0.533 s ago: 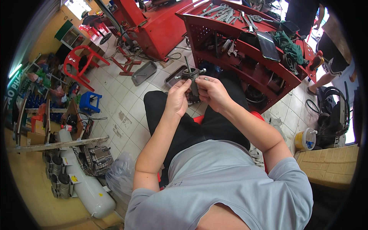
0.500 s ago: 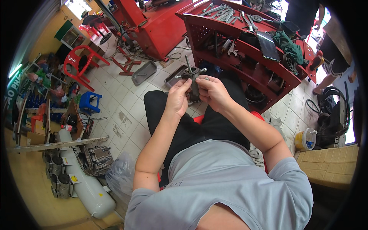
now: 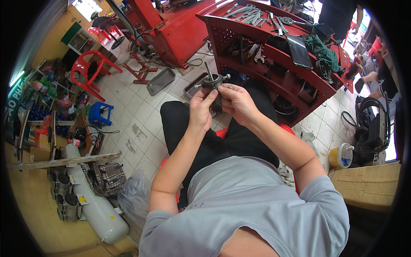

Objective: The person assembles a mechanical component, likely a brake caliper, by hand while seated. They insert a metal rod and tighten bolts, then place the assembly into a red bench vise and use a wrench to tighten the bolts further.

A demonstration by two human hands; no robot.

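Metal part: dark and grey (image 3: 215,81), held up between our fingertips over the gap between our knees, its round collar just beyond our thumbs.
Left hand: ours (image 3: 200,109) pinches the near left side, thumb along the body.
Right hand: ours (image 3: 239,105) is curled closed at the right side, thumb tip on the body; we cannot tell whether the small silvery piece (image 3: 231,87) by its forefinger is loose or joined.
Rod: slender, grey (image 3: 208,70), rising from the collar away from our hands.
Handling: we judge it rigid, hard to break, fairly heavy for its bulk and perhaps slick with grease.
Best hold: we would grasp the body below the collar from both sides, leaving the rod free.
Tray: grey (image 3: 188,90), on the floor past our left hand.
Tool cart: red (image 3: 269,80), beyond our right hand, with wrenches (image 3: 245,13) on top.
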